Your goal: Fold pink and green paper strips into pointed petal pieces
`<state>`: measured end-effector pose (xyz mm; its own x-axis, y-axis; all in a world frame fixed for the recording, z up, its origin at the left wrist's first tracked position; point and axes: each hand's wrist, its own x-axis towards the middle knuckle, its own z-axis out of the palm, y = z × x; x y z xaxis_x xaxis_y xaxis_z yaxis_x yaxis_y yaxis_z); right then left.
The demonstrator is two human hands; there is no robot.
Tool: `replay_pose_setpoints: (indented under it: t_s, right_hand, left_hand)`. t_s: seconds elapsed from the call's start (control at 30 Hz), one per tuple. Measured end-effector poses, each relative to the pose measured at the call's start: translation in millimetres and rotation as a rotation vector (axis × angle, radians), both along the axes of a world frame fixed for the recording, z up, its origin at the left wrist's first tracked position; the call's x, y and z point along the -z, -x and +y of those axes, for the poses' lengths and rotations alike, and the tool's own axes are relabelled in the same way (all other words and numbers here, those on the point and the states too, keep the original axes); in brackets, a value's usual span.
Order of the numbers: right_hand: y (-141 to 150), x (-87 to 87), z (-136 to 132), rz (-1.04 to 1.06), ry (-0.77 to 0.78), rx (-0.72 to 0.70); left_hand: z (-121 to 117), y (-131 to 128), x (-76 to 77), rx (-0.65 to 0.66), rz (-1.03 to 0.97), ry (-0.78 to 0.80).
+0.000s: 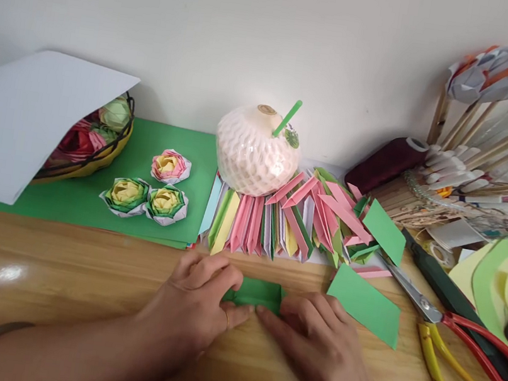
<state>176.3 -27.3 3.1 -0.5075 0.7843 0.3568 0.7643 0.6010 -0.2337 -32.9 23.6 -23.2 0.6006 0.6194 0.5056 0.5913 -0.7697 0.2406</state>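
A small green paper piece [258, 292] with folded edges lies on the wooden table between my hands. My left hand [200, 297] grips its left end, curled fingers on top and the thumb along the near edge. At the right end, my right hand [321, 334] holds the same piece, its index finger pressed on the near edge and the other fingers bent. The two fingertips almost meet at the middle of that edge. Just right of my right hand rests a flat green paper rectangle [365, 306], with another green rectangle [385, 231] behind it.
Folded paper strips [249, 225] lie in a row behind my hands, before a net-wrapped coconut [256, 149] with a green straw. Several paper flowers [170, 166] sit on green sheets [147, 136]. Scissors [430, 309], a dark thread cone [387, 162] and bundled sticks [391, 198] crowd the right.
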Motion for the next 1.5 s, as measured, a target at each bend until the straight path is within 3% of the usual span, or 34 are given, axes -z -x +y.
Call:
replay_pose_setpoints:
  t_s: [0.1, 0.3, 0.43, 0.63, 0.77, 0.93, 1.17, 1.23, 1.37, 1.5]
  right_hand:
    - [-5.1, -2.2, -1.0, -0.046, 0.0, -0.058]
    - [-21.1, 3.8, -5.9, 0.018, 0.044, -0.046]
    - [-29.6, 7.9, -5.6, -0.01, 0.099, -0.092]
    - [-37.7, 2.8, -0.3, -0.037, 0.106, -0.135]
    - [-36.0, -3.4, -0.1, -0.04, 0.087, -0.188]
    - [-20.4, -6.3, -4.1, 0.008, 0.083, -0.272]
    - [13.0, -14.2, -7.2, 0.028, 0.262, -0.514]
    - [12.7, -11.4, -6.2, 0.09, 0.208, -0.453]
    - [4.3, -0.4, -2.3, 0.096, 0.083, -0.129]
    - [-1.0, 3.0, -0.8, 0.007, 0.022, -0.098]
  left_hand:
    - [-0.2, 2.2, -4.7, 0.099, -0.003, -0.142]
    - [-1.2, 15.8, -16.2, 0.253, 0.122, -0.199]
    - [0.9, 20.7, -21.0, 0.356, 0.169, -0.191]
    - [8.2, 19.6, -27.1, 0.398, 0.185, -0.151]
    - [10.8, 19.7, -24.5, 0.389, 0.135, -0.166]
    - [9.7, 18.3, -20.7, 0.282, 0.137, -0.244]
    - [6.7, 11.1, -22.3, 0.193, 0.29, -0.018]
    - [8.8, 10.2, -19.0, 0.231, 0.29, 0.001]
    - [13.3, 11.5, -12.2, 0.304, 0.109, 0.048]
    - [13.8, 14.9, -10.5, 0.304, -0.038, 0.111]
